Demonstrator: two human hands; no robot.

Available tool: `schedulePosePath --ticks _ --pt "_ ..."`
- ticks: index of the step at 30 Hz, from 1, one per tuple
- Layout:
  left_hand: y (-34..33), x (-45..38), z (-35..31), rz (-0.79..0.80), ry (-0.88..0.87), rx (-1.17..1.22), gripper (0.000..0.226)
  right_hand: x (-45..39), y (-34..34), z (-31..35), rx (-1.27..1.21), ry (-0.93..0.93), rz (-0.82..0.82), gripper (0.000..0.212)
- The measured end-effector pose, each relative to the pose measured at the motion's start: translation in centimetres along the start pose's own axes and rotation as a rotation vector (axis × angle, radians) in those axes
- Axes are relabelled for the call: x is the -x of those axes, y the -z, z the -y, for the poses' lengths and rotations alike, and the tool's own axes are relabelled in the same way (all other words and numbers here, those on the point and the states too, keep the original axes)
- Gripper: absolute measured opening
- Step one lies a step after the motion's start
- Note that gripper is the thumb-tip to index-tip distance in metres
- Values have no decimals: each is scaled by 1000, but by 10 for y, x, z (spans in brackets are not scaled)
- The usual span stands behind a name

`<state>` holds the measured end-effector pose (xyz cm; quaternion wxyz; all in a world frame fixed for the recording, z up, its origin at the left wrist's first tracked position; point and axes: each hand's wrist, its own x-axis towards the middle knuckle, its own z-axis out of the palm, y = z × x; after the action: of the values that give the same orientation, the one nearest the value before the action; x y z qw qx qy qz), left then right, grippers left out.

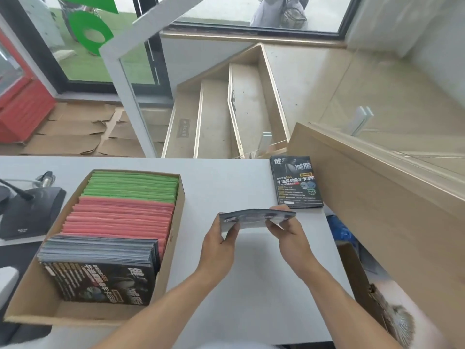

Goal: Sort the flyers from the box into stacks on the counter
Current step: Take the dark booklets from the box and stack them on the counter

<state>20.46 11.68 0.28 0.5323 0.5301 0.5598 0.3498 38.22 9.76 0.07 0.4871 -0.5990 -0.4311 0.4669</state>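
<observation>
A cardboard box (176,238) on the white counter (226,187) holds upright flyers: green ones (133,185) at the far end, pink ones (120,217) in the middle, black ones (100,268) nearest me. My left hand (220,244) and my right hand (286,231) hold a bundle of black flyers (254,217) edge-on above the counter, one hand at each end. A stack of black flyers (295,182) lies flat at the counter's far right.
A black microphone base (27,212) stands left of the box. A wooden ledge (377,187) with a glass panel runs along the right. An open carton (362,280) sits at the right counter edge. Stairs (226,109) descend beyond the counter.
</observation>
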Motion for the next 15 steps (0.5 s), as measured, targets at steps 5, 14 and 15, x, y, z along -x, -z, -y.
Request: schedulePosePath --ticks 5,14,15 --pt "-10 -7 16 69 97 -29 30 -5 3 -13 -19 -88 21 31" --pt "-45 -65 -26 91 29 -133 24 -44 34 5 -2 -105 -115 27" --pt "-52 -76 -37 104 26 -109 27 -54 43 11 5 -79 -138 27"
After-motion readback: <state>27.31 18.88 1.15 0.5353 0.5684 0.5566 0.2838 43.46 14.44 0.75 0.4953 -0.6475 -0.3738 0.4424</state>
